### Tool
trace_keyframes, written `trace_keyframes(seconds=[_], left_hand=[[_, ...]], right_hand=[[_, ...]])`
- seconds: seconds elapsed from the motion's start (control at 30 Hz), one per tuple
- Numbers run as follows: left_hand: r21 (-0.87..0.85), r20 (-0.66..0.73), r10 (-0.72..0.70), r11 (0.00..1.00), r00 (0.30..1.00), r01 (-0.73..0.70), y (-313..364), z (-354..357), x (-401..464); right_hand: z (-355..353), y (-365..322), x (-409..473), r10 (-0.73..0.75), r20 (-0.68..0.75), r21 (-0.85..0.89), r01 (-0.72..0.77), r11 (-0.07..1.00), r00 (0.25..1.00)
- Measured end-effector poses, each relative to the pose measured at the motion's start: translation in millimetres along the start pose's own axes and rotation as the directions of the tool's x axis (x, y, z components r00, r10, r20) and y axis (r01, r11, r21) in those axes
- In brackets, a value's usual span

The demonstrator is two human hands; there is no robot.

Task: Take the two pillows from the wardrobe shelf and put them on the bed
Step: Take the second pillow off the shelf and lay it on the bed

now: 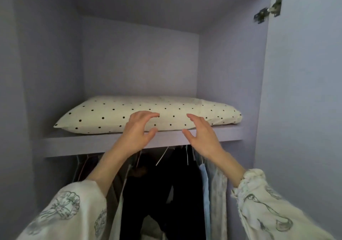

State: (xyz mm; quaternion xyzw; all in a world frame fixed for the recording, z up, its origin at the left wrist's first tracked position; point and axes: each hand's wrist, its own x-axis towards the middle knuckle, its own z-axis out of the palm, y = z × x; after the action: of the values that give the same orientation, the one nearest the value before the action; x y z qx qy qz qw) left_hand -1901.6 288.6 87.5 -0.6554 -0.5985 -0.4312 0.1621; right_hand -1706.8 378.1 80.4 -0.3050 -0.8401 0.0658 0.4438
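Note:
A cream pillow with small black dots (111, 113) lies flat on the lilac wardrobe shelf (77, 143), filling most of its width. Only this one pillow shows; the bed is out of view. My left hand (137, 127) is raised in front of the pillow's front edge, fingers spread and curved, holding nothing. My right hand (200, 135) is beside it a little to the right, also spread, with its fingertips at the pillow's front face. Whether either hand touches the fabric I cannot tell.
Clothes on hangers (166, 184) hang under the shelf, dark ones in the middle and pale ones at the right. The open wardrobe door with its metal hinge (268, 10) stands at the right. The wardrobe side wall (46, 63) bounds the left.

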Motion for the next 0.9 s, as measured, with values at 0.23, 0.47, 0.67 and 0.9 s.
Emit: trace_keyframes(seconds=[0.23, 0.47, 0.67, 0.9], left_hand=[[0.490, 0.123, -0.149, 0.869, 0.981, 0.070, -71.4, 4.2, 51.7], [0.713, 0.067, -0.146, 0.699, 0.987, 0.055, -109.3, 2.6, 90.4], [0.699, -0.015, -0.079, 0.712, 0.997, 0.067, -114.5, 8.5, 86.0], [0.691, -0.082, -0.097, 0.712, 0.992, 0.127, -73.0, 11.3, 64.2]], right_hand=[[52.1, 24.4, 98.0, -0.175, 0.169, -0.309, 0.221, 0.925, 0.970], [94.6, 50.2, 158.2, -0.242, 0.278, -0.359, 0.334, 0.871, 0.930], [120.5, 61.8, 157.9, -0.362, 0.069, -0.415, 0.357, 0.837, 0.930], [105.0, 59.9, 136.4, -0.372, 0.047, -0.322, 0.367, 0.873, 0.927]])
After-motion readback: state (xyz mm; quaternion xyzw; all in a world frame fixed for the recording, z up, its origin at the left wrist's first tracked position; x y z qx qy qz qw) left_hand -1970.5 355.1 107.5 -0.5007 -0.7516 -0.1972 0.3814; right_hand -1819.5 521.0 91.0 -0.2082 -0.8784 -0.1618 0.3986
